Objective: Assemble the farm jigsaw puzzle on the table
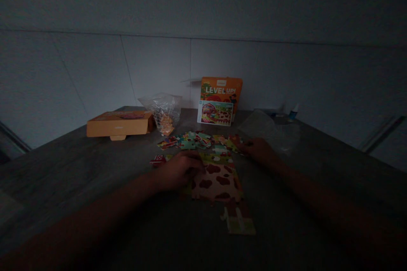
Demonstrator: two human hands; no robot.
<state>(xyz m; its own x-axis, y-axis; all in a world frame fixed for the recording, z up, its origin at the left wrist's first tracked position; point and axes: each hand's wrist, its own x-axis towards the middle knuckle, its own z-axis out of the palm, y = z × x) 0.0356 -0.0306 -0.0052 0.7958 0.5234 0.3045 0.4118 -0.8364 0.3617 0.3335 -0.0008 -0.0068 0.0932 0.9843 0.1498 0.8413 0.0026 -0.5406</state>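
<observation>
A partly joined jigsaw puzzle [214, 180] with a brown-spotted cow lies on the grey table. My left hand [182, 169] rests over its left side, fingers bent but apart, the fingertips on the puzzle. Beyond it is a heap of loose puzzle pieces [190, 140]. At the heap's right end my right hand [259, 150] has its fingers closed at the edge of a brown and green puzzle piece [234, 140]. Joined fence pieces [240, 222] touch the puzzle's lower right. A red barn piece [158, 160] lies left of my left hand. Dim light hides finger detail.
An orange box [117, 126] stands at the back left, beside a clear plastic bag [165, 114] of pieces. A picture card [215, 113] leans on an orange "LEVEL UP!" box [221, 87]. An empty-looking plastic bag [270, 131] and a small bottle [294, 112] are on the right.
</observation>
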